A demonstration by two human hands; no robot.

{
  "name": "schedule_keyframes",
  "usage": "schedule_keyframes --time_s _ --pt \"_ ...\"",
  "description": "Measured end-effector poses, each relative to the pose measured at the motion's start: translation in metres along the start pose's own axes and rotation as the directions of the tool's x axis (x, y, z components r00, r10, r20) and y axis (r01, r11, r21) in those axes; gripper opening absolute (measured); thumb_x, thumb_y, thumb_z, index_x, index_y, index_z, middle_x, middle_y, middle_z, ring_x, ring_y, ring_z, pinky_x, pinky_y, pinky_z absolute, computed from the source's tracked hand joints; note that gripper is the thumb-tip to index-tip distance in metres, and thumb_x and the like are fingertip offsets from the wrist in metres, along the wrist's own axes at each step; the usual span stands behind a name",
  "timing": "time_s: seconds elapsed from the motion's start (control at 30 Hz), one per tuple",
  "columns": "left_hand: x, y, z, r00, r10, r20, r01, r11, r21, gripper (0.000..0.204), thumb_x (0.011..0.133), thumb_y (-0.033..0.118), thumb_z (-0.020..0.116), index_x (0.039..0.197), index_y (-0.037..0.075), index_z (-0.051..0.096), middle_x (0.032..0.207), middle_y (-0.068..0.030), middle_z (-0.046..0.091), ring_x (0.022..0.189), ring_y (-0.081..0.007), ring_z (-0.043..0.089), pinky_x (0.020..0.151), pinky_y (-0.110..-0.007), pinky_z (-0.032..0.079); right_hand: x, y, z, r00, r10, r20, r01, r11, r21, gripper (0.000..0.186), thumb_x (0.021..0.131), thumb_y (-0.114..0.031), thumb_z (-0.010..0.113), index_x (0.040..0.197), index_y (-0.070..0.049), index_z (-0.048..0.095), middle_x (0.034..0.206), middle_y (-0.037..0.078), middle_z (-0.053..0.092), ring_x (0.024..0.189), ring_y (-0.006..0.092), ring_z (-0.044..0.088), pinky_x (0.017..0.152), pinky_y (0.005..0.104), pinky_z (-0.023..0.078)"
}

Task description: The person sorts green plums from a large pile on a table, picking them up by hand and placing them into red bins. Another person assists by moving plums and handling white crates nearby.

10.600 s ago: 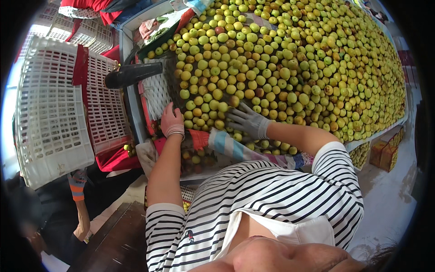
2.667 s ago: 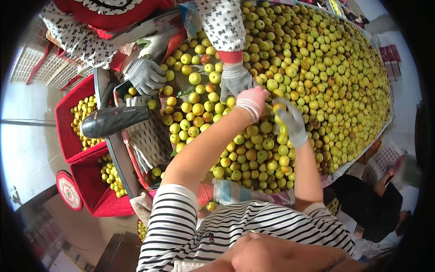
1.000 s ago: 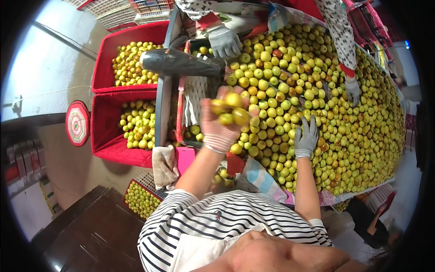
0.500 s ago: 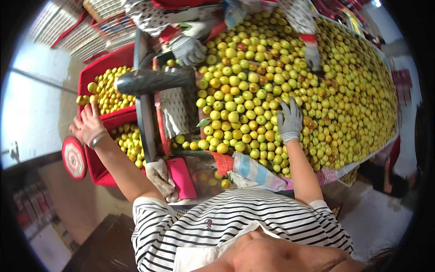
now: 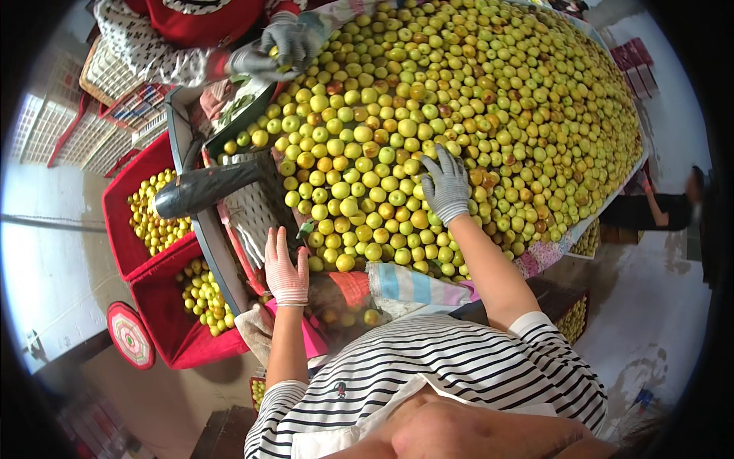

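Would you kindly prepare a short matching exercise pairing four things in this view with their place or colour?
Column one
1. Wearer's left hand
2. Wearer's right hand
3. Black dryer-shaped tool
4. Round patterned disc

Column two
A. Lies across the grey rim
B. In a pink-and-white striped glove
C. Beside a red bin
D. In a grey glove, among the yellow-green fruit

Right pairs: 1-B, 2-D, 3-A, 4-C
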State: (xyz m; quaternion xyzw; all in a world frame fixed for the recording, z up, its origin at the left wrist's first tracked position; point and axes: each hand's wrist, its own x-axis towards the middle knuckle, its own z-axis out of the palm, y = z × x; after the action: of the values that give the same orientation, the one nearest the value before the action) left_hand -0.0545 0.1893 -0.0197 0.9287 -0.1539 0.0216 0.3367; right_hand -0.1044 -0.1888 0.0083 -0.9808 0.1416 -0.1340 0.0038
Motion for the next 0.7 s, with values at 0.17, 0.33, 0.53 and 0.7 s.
schedule_keyframes --time_s 0.17,0.33,0.53,0.7 --pt "0.004 0.007 0.001 0.999 0.001 0.050 -0.005 0.997 0.076 0.059 0.090 0.028 0.062 0.141 0.005 0.044 0.145 -0.0227 0.042 0.130 -0.0394 0.043 0.106 -0.045 0.038 0.006 -0.007 0.002 0.997 0.031 0.068 -0.026 0.996 -0.081 0.042 0.094 -0.035 0.051 0.131 -0.017 0.056 0.147 0.014 0.037 0.134 0.0328 0.037 0.111 0.0580 0.024" --pt "0.005 0.008 0.002 0.998 -0.015 0.059 0.009 0.994 0.109 0.059 0.090 0.029 0.062 0.140 0.006 0.044 0.144 -0.0211 0.044 0.129 -0.0387 0.044 0.105 -0.045 0.039 0.012 -0.053 -0.020 0.913 -0.010 0.408 0.166 0.923 -0.348 0.050 0.098 -0.043 0.040 0.136 -0.011 0.052 0.151 0.011 0.037 0.141 0.0326 0.029 0.114 0.0648 0.006" --pt "0.004 0.007 0.004 0.999 0.000 0.042 -0.004 0.994 0.105 0.057 0.092 0.032 0.060 0.140 0.006 0.044 0.143 -0.0215 0.044 0.129 -0.0390 0.045 0.104 -0.045 0.039 -0.017 -0.095 0.015 0.957 -0.044 0.286 0.116 0.964 -0.240 0.065 0.098 -0.047 0.035 0.143 0.001 0.041 0.150 0.016 0.037 0.142 0.0322 0.027 0.118 0.0566 0.005" --pt "0.000 0.004 0.003 0.999 0.015 0.030 -0.018 0.995 0.103 0.056 0.095 0.035 0.054 0.140 0.002 0.044 0.143 -0.0229 0.044 0.129 -0.0397 0.044 0.104 -0.046 0.040 -0.040 -0.130 0.015 0.877 -0.215 0.429 0.271 0.960 -0.073 0.067 0.099 -0.050 0.033 0.151 -0.010 0.026 0.156 0.017 0.026 0.145 0.0315 0.023 0.117 0.0579 -0.002"
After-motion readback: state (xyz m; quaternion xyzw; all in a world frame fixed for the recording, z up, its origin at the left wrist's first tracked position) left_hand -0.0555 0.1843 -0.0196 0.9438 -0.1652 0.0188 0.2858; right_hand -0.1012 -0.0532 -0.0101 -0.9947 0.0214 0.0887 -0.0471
